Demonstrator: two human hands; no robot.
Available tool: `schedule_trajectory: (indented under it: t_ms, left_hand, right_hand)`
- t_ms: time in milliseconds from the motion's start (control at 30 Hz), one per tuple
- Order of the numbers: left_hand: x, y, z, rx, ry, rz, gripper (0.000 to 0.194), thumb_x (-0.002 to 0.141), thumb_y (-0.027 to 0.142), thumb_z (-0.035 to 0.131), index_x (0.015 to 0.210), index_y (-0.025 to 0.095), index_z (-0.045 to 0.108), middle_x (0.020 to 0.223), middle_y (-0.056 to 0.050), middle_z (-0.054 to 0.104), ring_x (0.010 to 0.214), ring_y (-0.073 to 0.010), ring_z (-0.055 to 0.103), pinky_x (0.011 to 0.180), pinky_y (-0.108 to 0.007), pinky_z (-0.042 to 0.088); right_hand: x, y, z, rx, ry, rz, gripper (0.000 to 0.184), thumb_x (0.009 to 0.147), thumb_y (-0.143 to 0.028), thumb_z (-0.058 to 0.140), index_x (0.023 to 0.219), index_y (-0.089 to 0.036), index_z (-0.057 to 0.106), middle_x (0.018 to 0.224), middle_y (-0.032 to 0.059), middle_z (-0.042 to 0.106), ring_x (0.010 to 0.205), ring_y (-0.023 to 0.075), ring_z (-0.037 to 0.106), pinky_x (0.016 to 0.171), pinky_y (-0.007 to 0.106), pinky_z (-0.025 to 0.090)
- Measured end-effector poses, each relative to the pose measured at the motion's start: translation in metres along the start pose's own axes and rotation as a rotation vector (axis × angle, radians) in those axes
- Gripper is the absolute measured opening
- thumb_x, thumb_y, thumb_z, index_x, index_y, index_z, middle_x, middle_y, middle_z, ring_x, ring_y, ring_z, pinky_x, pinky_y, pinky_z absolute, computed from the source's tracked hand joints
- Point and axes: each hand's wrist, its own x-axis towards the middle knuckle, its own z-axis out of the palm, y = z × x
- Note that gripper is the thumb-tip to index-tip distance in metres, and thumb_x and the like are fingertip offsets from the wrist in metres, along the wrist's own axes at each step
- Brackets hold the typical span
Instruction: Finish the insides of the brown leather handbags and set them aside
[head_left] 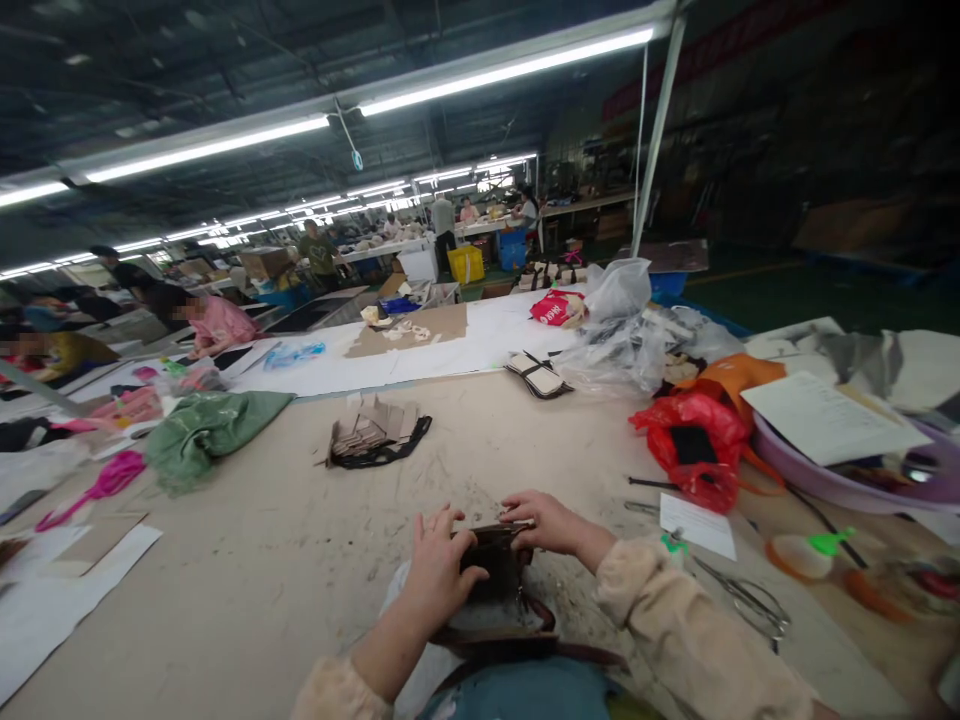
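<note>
A small dark brown leather bag [495,580] stands at the near edge of the table, its dark inside facing me. A thin brown strap hangs at its right, by a small metal clip. My left hand [439,570] grips the bag's left side, thumb over the near face and fingers by the top edge. At the upper right corner, my right hand [549,525] has its fingers curled over the rim. The bag's lower part and far side are partly hidden. Below it, a brown edge or strap lies against a blue-green cloth [517,690] at my lap.
Stacked beige pieces [379,428] with black straps lie ahead; a bound bundle [538,374] is farther back. Scissors [750,603], a glue bottle [806,555], a red bag [694,445] and a purple basin [840,475] are right. Green cloth [214,430] lies left. Co-workers sit beyond.
</note>
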Motion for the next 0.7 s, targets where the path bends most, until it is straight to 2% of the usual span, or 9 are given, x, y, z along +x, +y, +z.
schedule_trajectory:
  t_ms: [100, 267, 333, 500, 700]
  left_hand:
    - [0.006, -0.009, 0.013, 0.025, -0.024, -0.012, 0.027, 0.067, 0.037, 0.064, 0.089, 0.024, 0.059, 0.118, -0.005, 0.046, 0.117, -0.0259, 0.037, 0.103, -0.049, 0.013]
    - [0.012, -0.019, 0.015, -0.021, -0.062, 0.039, 0.015, 0.076, 0.034, 0.055, 0.081, 0.022, 0.062, 0.102, -0.004, 0.055, 0.097, -0.0190, 0.049, 0.093, -0.034, 0.030]
    - [0.015, -0.021, 0.015, -0.036, -0.086, 0.050, 0.017, 0.080, 0.031, 0.049, 0.077, 0.020, 0.061, 0.092, -0.003, 0.057, 0.089, -0.0169, 0.051, 0.086, -0.029, 0.034]
    - [0.020, -0.025, 0.018, -0.053, -0.080, 0.037, 0.020, 0.083, 0.028, 0.044, 0.075, 0.018, 0.059, 0.084, -0.004, 0.058, 0.082, -0.0148, 0.052, 0.073, -0.023, 0.037]
    - [0.023, -0.029, 0.020, -0.057, -0.061, 0.021, 0.019, 0.083, 0.028, 0.044, 0.074, 0.018, 0.057, 0.082, -0.003, 0.059, 0.077, -0.0131, 0.053, 0.068, -0.021, 0.037]
  right_hand:
    - [-0.008, -0.004, 0.005, -0.055, 0.138, 0.032, 0.028, 0.066, -0.030, 0.068, 0.093, -0.026, 0.068, 0.103, 0.0042, 0.062, 0.099, 0.0206, 0.052, 0.088, 0.031, 0.038]
    - [-0.012, -0.009, 0.009, -0.010, 0.144, 0.053, 0.021, 0.072, -0.033, 0.062, 0.091, -0.026, 0.069, 0.086, 0.0014, 0.065, 0.084, 0.0157, 0.057, 0.077, 0.025, 0.042]
    - [-0.011, -0.008, 0.010, 0.013, 0.135, 0.056, 0.020, 0.074, -0.033, 0.061, 0.090, -0.025, 0.069, 0.082, 0.0008, 0.066, 0.081, 0.0149, 0.057, 0.074, 0.024, 0.042]
    - [-0.006, -0.005, 0.012, 0.010, 0.159, 0.072, 0.015, 0.074, -0.031, 0.061, 0.082, -0.022, 0.070, 0.073, 0.0004, 0.064, 0.072, 0.0131, 0.056, 0.069, 0.022, 0.040]
    - [-0.005, -0.009, 0.014, -0.084, 0.206, 0.049, 0.014, 0.076, -0.031, 0.059, 0.073, -0.021, 0.068, 0.066, -0.0007, 0.059, 0.068, 0.0121, 0.053, 0.063, 0.021, 0.039]
